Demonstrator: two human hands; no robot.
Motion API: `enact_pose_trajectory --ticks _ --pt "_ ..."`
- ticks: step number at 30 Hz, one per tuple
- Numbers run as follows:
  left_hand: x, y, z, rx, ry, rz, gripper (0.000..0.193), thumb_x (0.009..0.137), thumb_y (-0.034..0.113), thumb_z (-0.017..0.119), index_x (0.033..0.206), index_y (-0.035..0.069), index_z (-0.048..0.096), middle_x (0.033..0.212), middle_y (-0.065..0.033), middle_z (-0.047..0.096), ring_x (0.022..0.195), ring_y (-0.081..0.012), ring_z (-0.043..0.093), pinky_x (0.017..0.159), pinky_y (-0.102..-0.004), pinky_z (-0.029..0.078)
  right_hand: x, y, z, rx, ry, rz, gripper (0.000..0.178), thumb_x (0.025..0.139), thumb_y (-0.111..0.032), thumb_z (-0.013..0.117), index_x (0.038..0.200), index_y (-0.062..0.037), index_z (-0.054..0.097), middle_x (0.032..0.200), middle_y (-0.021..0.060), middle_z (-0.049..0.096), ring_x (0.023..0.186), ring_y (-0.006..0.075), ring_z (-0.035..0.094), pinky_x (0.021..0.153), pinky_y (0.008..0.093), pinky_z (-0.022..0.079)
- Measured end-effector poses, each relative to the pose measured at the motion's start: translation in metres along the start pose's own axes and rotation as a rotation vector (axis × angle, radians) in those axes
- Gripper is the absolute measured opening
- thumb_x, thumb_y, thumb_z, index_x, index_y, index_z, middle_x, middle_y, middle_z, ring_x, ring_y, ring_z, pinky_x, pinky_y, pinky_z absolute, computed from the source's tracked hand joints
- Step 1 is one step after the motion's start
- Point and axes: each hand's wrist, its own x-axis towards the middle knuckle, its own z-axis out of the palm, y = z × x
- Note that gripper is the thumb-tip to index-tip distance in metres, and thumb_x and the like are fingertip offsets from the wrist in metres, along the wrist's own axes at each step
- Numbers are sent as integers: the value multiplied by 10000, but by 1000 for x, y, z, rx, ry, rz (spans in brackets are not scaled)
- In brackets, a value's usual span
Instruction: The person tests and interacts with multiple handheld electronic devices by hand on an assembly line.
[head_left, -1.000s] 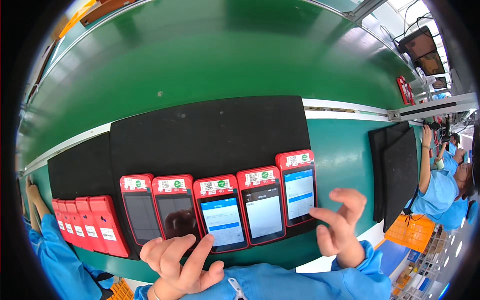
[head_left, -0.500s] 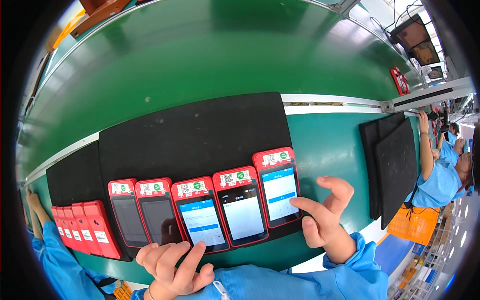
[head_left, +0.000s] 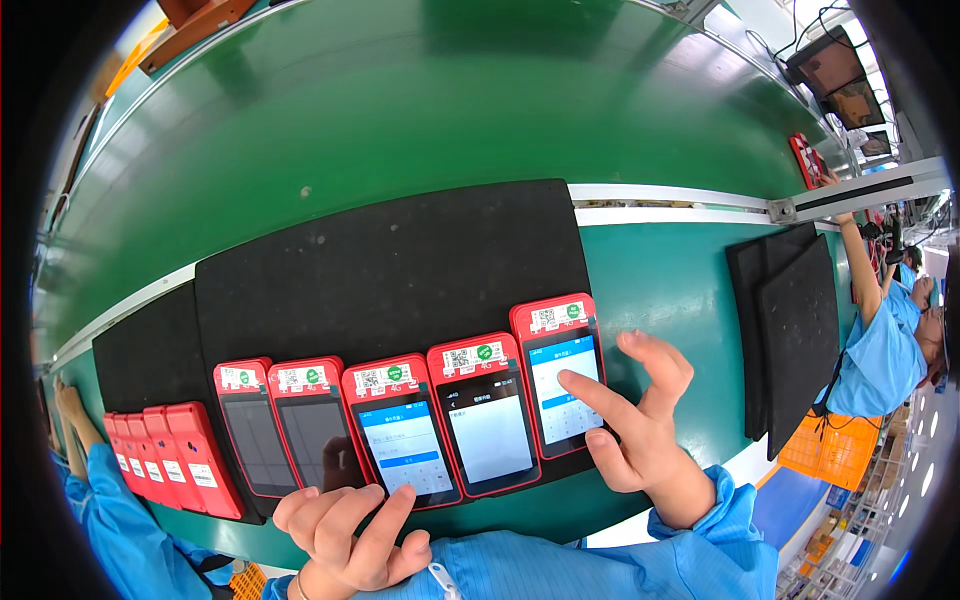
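Observation:
Five red handheld terminals stand in a row, screens up, on a black foam mat [head_left: 400, 270]. My right hand [head_left: 640, 430] holds nothing; its index fingertip is over the lit screen of the rightmost terminal [head_left: 562, 350], the other fingers apart. My left hand [head_left: 350, 540] is at the lower edge of the middle terminal [head_left: 400, 425], its index finger at that lit keypad screen and the other fingers loosely bent. Between these two lies a terminal [head_left: 488, 420] with a mostly white screen. The two leftmost terminals, one inner [head_left: 315, 420] and one outer [head_left: 255, 420], have dark screens.
Several red terminals [head_left: 195, 460] lie face down at the left. Stacked black foam sheets [head_left: 790, 330] lie on the green bench [head_left: 660, 290] at right. A metal rail [head_left: 680, 205] crosses behind the mat. Co-workers in blue are at right [head_left: 880, 350] and left [head_left: 130, 530].
My right index finger has moved up and left across the rightmost screen. My left hand has hardly moved. The co-worker at right has reached farther away, toward the red items.

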Motion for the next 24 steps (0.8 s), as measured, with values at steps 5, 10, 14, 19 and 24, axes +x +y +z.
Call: enact_pose_trajectory --ticks 5,10,14,19,24 --pt "1 -1 -4 -7 -45 21 300 902 393 544 977 131 670 956 -39 521 947 -193 460 919 -422 309 -5 3 -2 -16 35 -3 364 822 -282 517 1037 -100 747 1285 170 469 1152 310 401 980 388 326" --pt "2 1 -1 6 -27 3 298 905 386 537 975 127 667 961 -43 523 956 -195 464 933 -427 310 -20 10 -4 30 249 10 333 818 -280 499 897 -103 769 1240 160 504 1101 285 424 925 385 360" --pt "-2 2 -3 31 -13 -15 294 906 376 530 973 124 666 959 -45 530 954 -194 477 929 -428 325 -19 6 -1 20 316 -15 304 803 -268 506 786 -114 768 1132 139 572 992 260 481 854 364 359" --pt "-2 0 0 26 -9 -6 298 908 380 528 971 123 665 957 -43 533 949 -193 482 918 -424 335 -15 4 -4 -2 299 -24 281 788 -264 525 776 -119 765 1096 128 599 928 244 518 825 355 340" --pt "-1 1 -1 8 -13 -20 310 912 395 530 967 123 667 957 -44 538 945 -195 476 902 -413 341 -14 3 -3 -7 268 -12 269 779 -258 534 780 -114 762 1088 132 607 944 237 532 841 355 331"
